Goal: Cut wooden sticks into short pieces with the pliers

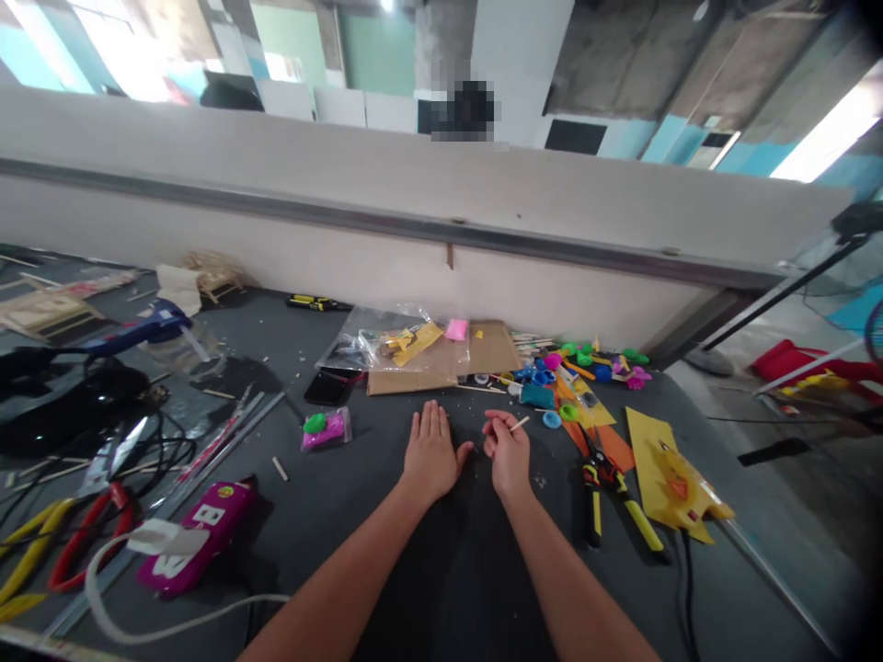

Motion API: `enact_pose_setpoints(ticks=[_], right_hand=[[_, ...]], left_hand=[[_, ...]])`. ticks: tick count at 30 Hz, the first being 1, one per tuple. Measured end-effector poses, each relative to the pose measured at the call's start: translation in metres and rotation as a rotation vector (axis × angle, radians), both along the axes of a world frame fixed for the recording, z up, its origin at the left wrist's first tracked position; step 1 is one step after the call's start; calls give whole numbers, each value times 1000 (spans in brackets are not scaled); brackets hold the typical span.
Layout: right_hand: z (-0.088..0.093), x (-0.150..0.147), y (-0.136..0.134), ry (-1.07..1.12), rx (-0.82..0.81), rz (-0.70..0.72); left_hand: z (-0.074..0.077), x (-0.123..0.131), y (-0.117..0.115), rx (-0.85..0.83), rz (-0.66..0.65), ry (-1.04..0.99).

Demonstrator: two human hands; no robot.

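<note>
My left hand [433,452] lies flat on the dark grey tabletop [359,515], fingers stretched forward and thumb out to the side. To its right, my right hand [509,458] is curled with a short thin wooden stick [520,424] pinched in its fingers; the stick's pale end sticks out to the right. Ahead of both hands lies a flat piece of brown cardboard [414,381] under a clear plastic bag [355,336]. A small bag of magenta material [334,432], with a green piece [315,423] on it, rests left of my left hand.
Yellow-black handled cutters [603,471], a yellow sheet [648,441] and a blue lid [551,419] among colourful pieces lie to the right. On the left are a phone [326,387], a purple power bank [207,538] with a white cable, red-handled scissors [110,515] and a glue gun [152,322].
</note>
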State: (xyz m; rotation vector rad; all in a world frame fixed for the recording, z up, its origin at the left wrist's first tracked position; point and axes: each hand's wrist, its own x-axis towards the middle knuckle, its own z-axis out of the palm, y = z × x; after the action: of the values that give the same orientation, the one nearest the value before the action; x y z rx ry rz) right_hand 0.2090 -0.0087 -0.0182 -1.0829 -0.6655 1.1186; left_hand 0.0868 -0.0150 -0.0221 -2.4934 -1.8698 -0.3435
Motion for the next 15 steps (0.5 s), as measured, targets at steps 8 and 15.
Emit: enact_pose_setpoints(ticks=[8,15], right_hand=[[5,13,-4,56,67,-104],[11,17,1,63,69,-174]], left_hand=[[3,-18,-5,31,-98,-66],[-3,4,24,42,-35,-2]])
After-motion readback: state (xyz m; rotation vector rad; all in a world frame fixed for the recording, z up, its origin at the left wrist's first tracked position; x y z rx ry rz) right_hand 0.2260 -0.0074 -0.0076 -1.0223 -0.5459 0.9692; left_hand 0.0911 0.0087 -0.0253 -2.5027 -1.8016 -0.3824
